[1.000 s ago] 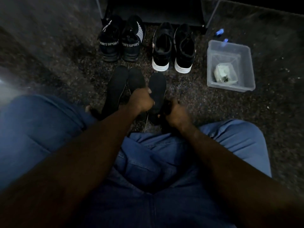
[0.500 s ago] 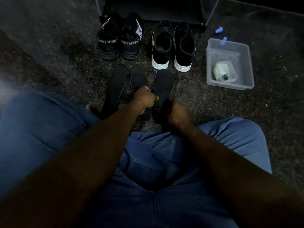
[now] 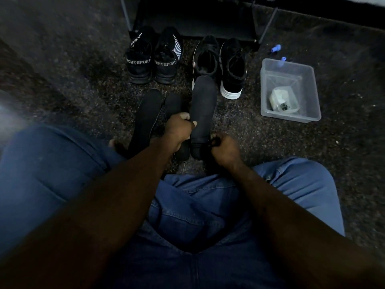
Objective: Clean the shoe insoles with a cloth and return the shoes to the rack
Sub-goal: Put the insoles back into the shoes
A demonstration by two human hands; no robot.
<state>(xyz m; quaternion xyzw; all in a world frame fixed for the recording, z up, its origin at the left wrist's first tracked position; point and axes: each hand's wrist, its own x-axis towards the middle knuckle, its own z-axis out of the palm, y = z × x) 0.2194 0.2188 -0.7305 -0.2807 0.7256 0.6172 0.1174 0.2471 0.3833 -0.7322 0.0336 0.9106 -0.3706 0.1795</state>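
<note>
Gripping a black insole [image 3: 203,107] by its left edge, the left hand [image 3: 180,131] has its fingers [image 3: 185,116] curled tight round the rim, with a thumbnail showing on top. That insole sits just past dead centre toward 12 o'clock. Its near end is down by the knees, and its far end overlaps the white heel of the shoe behind it.

At the insole's 5 o'clock the right hand [image 3: 224,151] is bunched up, fingers closed on a small dark cloth [image 3: 214,141] right beside the insole's lower right edge. It's dim down there, so the wad's shape is hard to read.

Two more insoles [image 3: 146,115] lie side by side on the carpet [image 3: 73,90] at the held one's 9 o'clock, the nearer one partly under the left hand.

Up at 12 o'clock stands the shoe rack [image 3: 198,19], dark and low. In front of it two pairs sit on the floor, heels toward the camera: the SPORT pair [image 3: 154,59] at 11 o'clock and the white-soled pair [image 3: 231,67] between 12 and 1 o'clock.

Over at 2 o'clock a clear plastic tub [image 3: 291,117] holds a small pale container [image 3: 283,100], with two blue bits [image 3: 275,47] at and just beyond its far rim. Blue jeans [image 3: 198,215] fill the 6 o'clock half, both forearms reaching out over them.
</note>
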